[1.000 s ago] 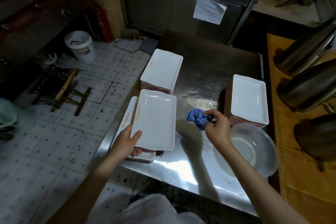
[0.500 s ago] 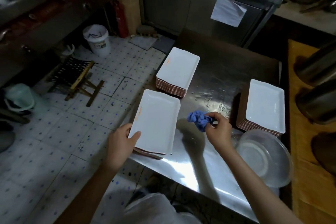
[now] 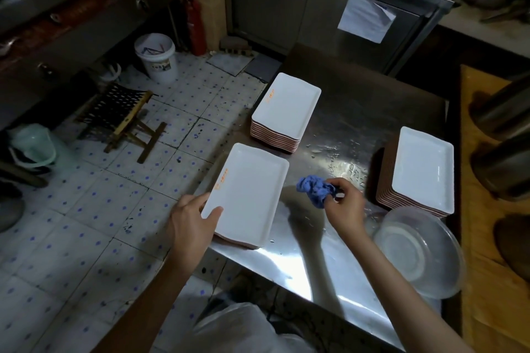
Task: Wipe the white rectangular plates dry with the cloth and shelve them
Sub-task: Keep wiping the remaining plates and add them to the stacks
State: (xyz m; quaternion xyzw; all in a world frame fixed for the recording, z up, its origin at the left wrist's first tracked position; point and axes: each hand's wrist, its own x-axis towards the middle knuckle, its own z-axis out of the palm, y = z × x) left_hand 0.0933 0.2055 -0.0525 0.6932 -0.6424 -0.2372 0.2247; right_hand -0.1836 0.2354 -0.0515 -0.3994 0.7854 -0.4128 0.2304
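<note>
Change from one second ago: the top plate (image 3: 246, 190), then held offset above a second plate at the near-left edge of the steel surface (image 3: 355, 112), now lies squared on the low near-left stack, and that lower plate shows only as a thin rim beneath it. The left hand (image 3: 190, 223) remains at the plate's near corner, thumb laid on the rim, the other fingers curled round the edge below. The right hand (image 3: 345, 206) has kept its place, fingers pinching the crumpled blue cloth (image 3: 315, 190) just above the surface, right of the plate and apart from it.

Task items: three groups of white rectangular plates on the surface. Far-left stack (image 3: 286, 107), many plates deep, orange print on its left rim. Right stack (image 3: 423, 167), similar height, near the surface's right edge. Near-left stack under the left hand, only two or three plates. Water droplets lie on the steel between the far-left and right stacks.

Containers: a clear plastic basin (image 3: 417, 251) at the near-right corner, touching or just in front of the right stack; contents cannot be determined. On the tiled floor (image 3: 86, 223), a white bucket (image 3: 156, 56) holds thin stick-like items. A pale green bucket (image 3: 34, 146) stands at far left, contents not visible. A folding stool (image 3: 123, 120) stands between the two.
</note>
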